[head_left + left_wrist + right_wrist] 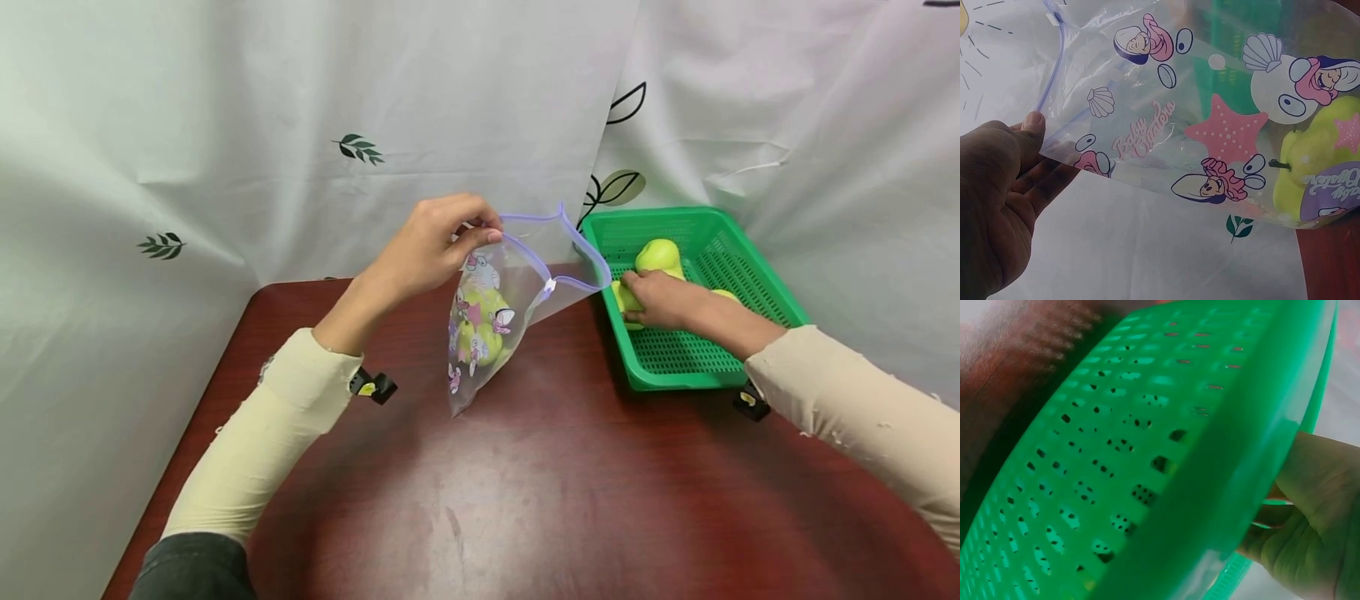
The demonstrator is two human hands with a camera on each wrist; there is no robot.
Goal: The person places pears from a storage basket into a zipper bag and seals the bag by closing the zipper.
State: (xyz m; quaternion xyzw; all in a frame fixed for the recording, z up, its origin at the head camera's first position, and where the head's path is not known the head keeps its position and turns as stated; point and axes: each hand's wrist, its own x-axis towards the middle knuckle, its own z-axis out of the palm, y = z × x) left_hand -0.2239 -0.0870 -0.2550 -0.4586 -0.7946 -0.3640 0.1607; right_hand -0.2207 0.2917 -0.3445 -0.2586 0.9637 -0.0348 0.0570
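A clear printed zip bag [517, 275] with a purple edge hangs from my left hand [438, 242], whose thumb and fingers pinch its upper left corner. Yellow-green fruit [480, 333] lies inside the bag; in the left wrist view one such fruit [1300, 162] shows a dark stem. The bag's mouth gapes toward the right. Inside the green basket [637, 375], my right hand [660, 300] has its fingers curled round a yellow-green fruit [624, 304] at the left wall. In the right wrist view the basket wall [1104, 444] hides the fingertips of my right hand [1310, 519].
More fruit sits in the basket, one piece [657, 254] behind my right hand and another [724, 294] partly hidden by the forearm. The basket stands at the right on the dark red table [480, 500]. A white patterned curtain [300, 100] hangs behind.
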